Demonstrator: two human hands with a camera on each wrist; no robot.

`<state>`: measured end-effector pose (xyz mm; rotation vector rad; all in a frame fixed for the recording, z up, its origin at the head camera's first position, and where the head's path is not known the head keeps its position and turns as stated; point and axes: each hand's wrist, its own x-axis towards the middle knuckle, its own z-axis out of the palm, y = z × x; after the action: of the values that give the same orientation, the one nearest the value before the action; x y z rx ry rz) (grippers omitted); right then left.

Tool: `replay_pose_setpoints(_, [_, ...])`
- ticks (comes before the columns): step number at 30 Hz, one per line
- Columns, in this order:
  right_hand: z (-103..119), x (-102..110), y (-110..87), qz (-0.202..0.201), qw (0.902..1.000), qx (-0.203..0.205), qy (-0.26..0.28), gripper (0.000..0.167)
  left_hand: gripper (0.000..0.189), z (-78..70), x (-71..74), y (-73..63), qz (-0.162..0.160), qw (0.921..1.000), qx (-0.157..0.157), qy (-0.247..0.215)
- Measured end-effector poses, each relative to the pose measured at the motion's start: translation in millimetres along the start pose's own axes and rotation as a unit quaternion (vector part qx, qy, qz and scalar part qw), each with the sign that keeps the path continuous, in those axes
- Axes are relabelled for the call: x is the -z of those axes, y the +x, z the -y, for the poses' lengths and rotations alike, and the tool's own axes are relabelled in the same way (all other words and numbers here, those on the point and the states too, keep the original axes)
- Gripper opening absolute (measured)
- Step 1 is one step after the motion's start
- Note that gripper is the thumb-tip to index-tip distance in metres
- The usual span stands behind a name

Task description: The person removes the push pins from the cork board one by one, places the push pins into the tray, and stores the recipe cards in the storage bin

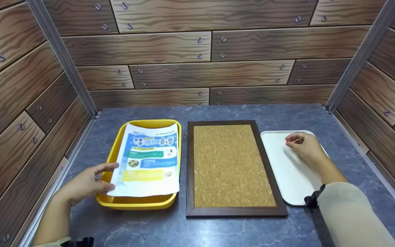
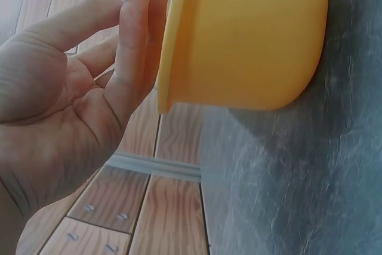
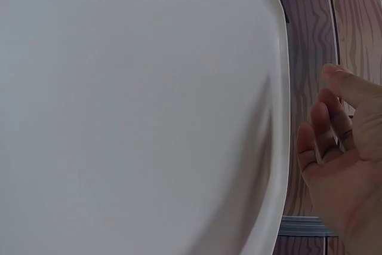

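In the head view, a printed paper sheet with blue, green and yellow panels lies over a yellow plastic bin. My left hand holds the sheet's lower left edge between thumb and fingers. The left wrist view shows that hand beside the bin's rim, fingertips meeting the pale paper at the top. Over the white tray, my right hand pinches a small red pushpin, mostly hidden by the fingertips. In the right wrist view, the right hand hovers past the tray's edge.
Between bin and tray lies a cork board in a dark brown frame. All stand on a grey marbled table. Wood-patterned panels close off the back and both sides, with metal posts at the corners.
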<state>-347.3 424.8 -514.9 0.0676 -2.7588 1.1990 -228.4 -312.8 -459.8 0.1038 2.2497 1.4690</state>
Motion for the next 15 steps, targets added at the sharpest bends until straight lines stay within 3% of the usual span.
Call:
replay_pose_setpoints(8, [-6.6, 1.3, -1.8, 0.070, 0.9971, -0.008, -0.029, 0.022, 0.081, 3.1, 1.5, 0.9, 0.010, 0.9999, -0.011, 0.004])
replay_pose_setpoints(15, [-15.0, 2.4, -4.1, 0.092, 0.9946, -0.013, -0.048, 0.023, 0.081, 1.0, -3.6, 1.3, -0.001, 0.9995, -0.023, 0.022])
